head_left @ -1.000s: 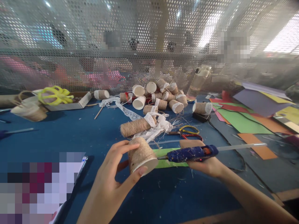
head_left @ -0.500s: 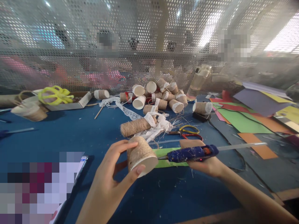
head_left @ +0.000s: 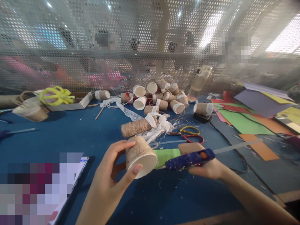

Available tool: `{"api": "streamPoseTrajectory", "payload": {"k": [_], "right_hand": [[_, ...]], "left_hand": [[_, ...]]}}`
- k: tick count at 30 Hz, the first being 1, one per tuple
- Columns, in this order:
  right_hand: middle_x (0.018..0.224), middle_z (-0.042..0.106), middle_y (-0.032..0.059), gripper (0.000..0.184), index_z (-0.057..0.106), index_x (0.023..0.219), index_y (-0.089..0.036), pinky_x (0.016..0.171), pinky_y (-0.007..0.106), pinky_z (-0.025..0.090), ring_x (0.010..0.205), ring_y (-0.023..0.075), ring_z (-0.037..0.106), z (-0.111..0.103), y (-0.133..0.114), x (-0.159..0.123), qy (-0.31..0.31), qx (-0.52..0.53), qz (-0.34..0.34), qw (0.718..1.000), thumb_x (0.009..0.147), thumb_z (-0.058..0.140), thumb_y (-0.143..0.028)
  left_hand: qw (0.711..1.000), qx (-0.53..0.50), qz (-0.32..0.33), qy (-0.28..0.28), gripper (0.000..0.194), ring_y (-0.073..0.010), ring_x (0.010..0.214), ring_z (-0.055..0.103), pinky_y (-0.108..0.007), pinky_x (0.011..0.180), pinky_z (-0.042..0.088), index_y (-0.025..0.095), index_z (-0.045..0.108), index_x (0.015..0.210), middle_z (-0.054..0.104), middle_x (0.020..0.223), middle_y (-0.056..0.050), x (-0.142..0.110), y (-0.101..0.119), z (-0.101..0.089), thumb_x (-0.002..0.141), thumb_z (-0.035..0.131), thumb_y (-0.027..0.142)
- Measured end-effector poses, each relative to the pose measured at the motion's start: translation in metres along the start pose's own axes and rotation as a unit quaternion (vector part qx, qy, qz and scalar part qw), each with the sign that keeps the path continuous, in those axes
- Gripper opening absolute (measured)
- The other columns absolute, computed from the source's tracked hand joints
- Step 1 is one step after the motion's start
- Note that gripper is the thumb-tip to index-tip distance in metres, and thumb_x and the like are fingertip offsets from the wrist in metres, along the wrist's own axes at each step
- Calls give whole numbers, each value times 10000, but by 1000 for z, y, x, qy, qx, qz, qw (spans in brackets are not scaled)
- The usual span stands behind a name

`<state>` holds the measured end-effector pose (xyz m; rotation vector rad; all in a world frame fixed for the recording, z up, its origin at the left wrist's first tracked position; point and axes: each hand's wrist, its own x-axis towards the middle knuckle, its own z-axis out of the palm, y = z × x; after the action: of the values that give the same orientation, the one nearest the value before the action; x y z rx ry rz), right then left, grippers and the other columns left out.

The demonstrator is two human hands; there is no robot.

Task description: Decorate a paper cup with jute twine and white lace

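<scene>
The left hand point(head_left: 105, 175) has its fingers bent round a twine-covered cup point(head_left: 138, 150), thumb at the rim of the white end. This cup is held tilted above the bench point(head_left: 93, 134), toward its near edge. The right hand point(head_left: 208, 167) grips a blue glue gun point(head_left: 185, 160), whose tip is just beside the cup rim; whether they touch, I cannot tell.

As I judge, the main danger is a burn: if the cup turns or the tip slides along the rim, hot metal or fresh glue could reach the left thumb. A hard squeeze may bend the cup wall, if it is thin, and spoil the alignment. Also, glue could drip on the green paper point(head_left: 172, 152), which lies under and behind the gun.

Away from the person, movement is limited: the twine roll point(head_left: 136, 127), the lace point(head_left: 161, 125) and the scissors point(head_left: 181, 132) lie close beyond the hands. To the left, the phone point(head_left: 84, 162) stands near the left wrist. On the right, the long glue stick point(head_left: 236, 146) sticks out over the black cord point(head_left: 222, 135), so a wide swing may catch it. The easier room seems to be between the hands and the near edge.
</scene>
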<state>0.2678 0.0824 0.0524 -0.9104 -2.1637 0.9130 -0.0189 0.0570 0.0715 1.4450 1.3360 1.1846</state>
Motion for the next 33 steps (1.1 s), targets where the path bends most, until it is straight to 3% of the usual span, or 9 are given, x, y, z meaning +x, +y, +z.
{"api": "streamPoseTrajectory", "payload": {"k": [4,8,11,15,18,23,26,28,33], "right_hand": [[712,475,-10,229,400,708,-218,602,272,326,651,143,417,-2,7,-1,-66,-36,-6,997,822,591,-270],[955,608,82,54,555,935,-186,700,291,444,784,178,566,5,16,-2,-96,-120,-25,988,919,527,-229],[1100,636,107,263,595,1115,-172,731,300,492,829,186,626,12,17,-2,-103,-220,-8,970,860,575,-113],[1251,624,119,516,573,1289,-179,977,401,518,1103,251,624,11,8,0,-131,-229,-15,964,791,624,-55],[1297,620,128,517,551,1335,-191,1080,442,480,1240,259,564,8,3,2,-98,-183,-48,977,840,593,-47],[1513,492,170,614,376,1476,-223,1176,525,402,1442,284,421,16,1,0,31,-118,-85,989,921,618,-121],[1472,531,172,645,342,1504,-221,1165,502,426,1407,269,474,24,1,-1,26,-89,-66,993,935,638,-153],[1304,645,148,584,377,1474,-210,1112,481,475,1259,241,593,26,2,0,20,-75,-54,995,949,626,-153],[986,709,74,150,627,1110,-195,984,440,527,1016,210,641,24,2,6,18,-63,-98,993,962,641,-173]], "left_hand": [[999,-3,15,44,419,-260,1251,602,-277,868,634,326,650,1172,555,1373,-45,0,-2,-2,816,761,517],[997,26,42,67,391,-274,1328,550,-280,901,629,361,674,1154,500,1415,-11,-3,-3,-2,802,784,491],[993,59,82,57,362,-280,1310,558,-327,919,632,364,666,1171,495,1389,-25,-3,-6,-2,835,758,464],[989,81,117,38,368,-252,1232,606,-345,944,623,380,642,1200,483,1364,-24,-2,-10,-4,851,749,422],[984,113,139,14,357,-234,1244,597,-323,953,615,406,624,1204,488,1367,-6,-1,-11,-4,866,738,414],[953,210,208,-63,383,-237,1277,582,-378,998,599,417,572,1249,494,1382,-13,-2,-13,-5,893,712,433],[935,253,233,-86,397,-232,1275,595,-384,1008,594,414,545,1274,489,1401,-19,-3,-15,-6,907,694,448],[926,272,245,-91,392,-232,1278,597,-375,994,600,407,538,1276,490,1402,-23,-3,-15,-6,915,686,443],[912,308,265,-60,347,-261,1257,602,-429,982,601,375,542,1255,503,1364,-45,1,-14,-4,934,658,433]]}}
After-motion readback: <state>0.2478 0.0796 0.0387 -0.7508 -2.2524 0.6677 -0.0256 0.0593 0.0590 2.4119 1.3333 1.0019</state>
